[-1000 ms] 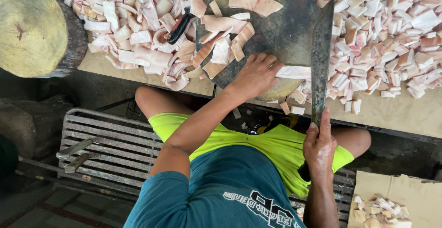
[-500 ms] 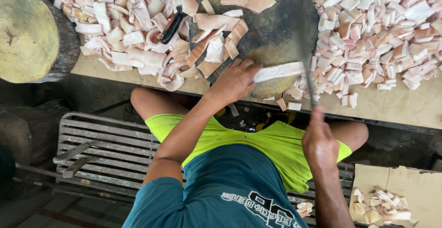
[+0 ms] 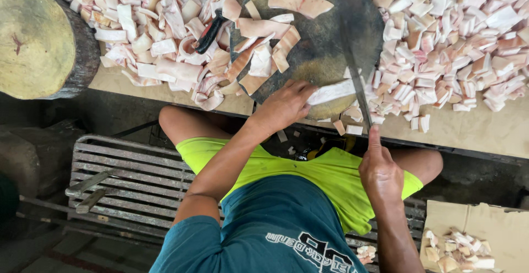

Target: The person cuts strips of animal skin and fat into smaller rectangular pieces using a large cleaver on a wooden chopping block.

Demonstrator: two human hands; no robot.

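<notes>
A: Two hands at work, one person, seen from above. Left hand (image 3: 286, 105) pressed flat on one long pale strip of meat (image 3: 333, 92), fingers spread over its near end, palm down, not clenched.

B: Strip's place?

A: Lying across the near rim of one round dark chopping block (image 3: 325, 47), just left of the blade.

B: Right hand?

A: Right hand (image 3: 379, 169) closed around the handle of one long knife (image 3: 355, 80), index finger stretched along the back. Blade standing edge-down on the block, touching the strip's right end.

B: Other pieces on the block?

A: One large slab (image 3: 300, 1) at the far rim; roughly six or seven longer strips heaped on the left part. Exact count unclear where overlapping.

B: Beside the block?

A: Two heaps of cut meat on a tan table (image 3: 479, 132): left heap (image 3: 154, 41) of larger, ragged pieces, right heap (image 3: 452, 47) of small neat blocks. Far too many to count. One second knife with black handle (image 3: 209, 33) lying in the left heap, touching the block's edge.

B: Further off?

A: One thick wooden stump (image 3: 38, 36) at far left. One metal slatted bench (image 3: 132, 179) under the person. One cardboard sheet (image 3: 485, 229) at lower right with a small pile of scraps (image 3: 454, 251).
</notes>
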